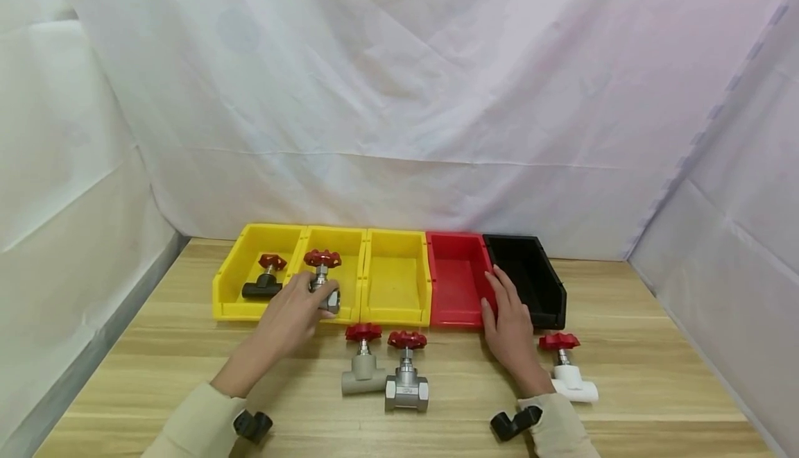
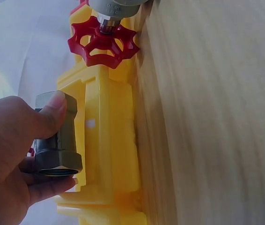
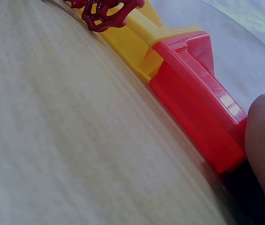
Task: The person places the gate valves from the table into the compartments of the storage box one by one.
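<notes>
In the head view, left of the centre, we see the left hand [image 1: 293, 312] gripping a steel valve [image 2: 67, 138] narrowly, with the thumb against its pipe body. The valve is at the second yellow bin [image 1: 351, 270] from the left; whether it touches the bin's floor, we cannot tell. Its red handwheel [image 1: 322, 258] points to the top of the frame, the stem leaning slightly left, and the pipe body runs across. In the left wrist view this body stands lengthwise, one open end facing downward, and the hand hides almost all the handwheel. Another valve [image 2: 105, 43] is cut by the upper edge there. The right hand [image 1: 512, 333], fingers loosely extended and holding nothing, rests on the wall between the red bin [image 1: 458, 274] and the black bin [image 1: 530, 270]; its own wrist view shows only a part, cut at the right edge.
</notes>
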Demonstrator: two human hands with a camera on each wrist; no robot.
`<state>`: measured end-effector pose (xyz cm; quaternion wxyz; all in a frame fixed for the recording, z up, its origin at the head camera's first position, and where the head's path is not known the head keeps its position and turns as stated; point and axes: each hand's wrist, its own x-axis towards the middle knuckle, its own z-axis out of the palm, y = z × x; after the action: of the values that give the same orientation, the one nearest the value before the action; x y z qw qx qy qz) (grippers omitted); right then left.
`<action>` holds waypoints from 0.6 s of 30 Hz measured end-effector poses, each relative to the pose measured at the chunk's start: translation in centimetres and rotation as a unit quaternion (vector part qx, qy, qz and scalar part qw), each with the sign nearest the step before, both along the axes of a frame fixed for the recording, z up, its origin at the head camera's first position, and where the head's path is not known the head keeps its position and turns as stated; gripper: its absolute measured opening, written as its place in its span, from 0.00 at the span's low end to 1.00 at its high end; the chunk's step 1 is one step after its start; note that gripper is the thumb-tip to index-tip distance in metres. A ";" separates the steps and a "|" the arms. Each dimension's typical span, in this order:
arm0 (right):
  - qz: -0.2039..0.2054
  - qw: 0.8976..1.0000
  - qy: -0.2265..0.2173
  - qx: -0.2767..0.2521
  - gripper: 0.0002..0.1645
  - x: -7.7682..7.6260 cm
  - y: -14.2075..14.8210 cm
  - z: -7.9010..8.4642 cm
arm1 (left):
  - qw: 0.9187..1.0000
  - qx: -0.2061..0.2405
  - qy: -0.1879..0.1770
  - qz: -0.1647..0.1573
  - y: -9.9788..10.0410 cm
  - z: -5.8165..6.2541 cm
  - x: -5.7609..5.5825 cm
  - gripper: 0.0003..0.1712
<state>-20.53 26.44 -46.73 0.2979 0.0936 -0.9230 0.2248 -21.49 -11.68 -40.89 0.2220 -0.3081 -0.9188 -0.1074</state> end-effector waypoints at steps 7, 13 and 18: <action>-0.003 1.000 0.000 0.001 0.38 0.0 0.1 -0.1 | 1.000 0.001 -0.006 0.010 0.7 0.1 -0.8 0.23; 0.000 1.000 -0.001 -0.002 0.38 -0.1 0.2 -0.3 | 1.000 -0.007 -0.015 0.014 1.3 -0.2 -1.6 0.24; 0.000 1.000 -0.002 -0.003 0.38 -0.1 0.1 -0.3 | 0.999 -0.003 -0.028 0.022 1.4 -0.4 -2.2 0.24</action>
<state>-20.64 26.54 -47.02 0.2966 0.0924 -0.9228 0.2279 -23.67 -10.25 -41.29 0.1980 -0.2848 -0.9316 -0.1085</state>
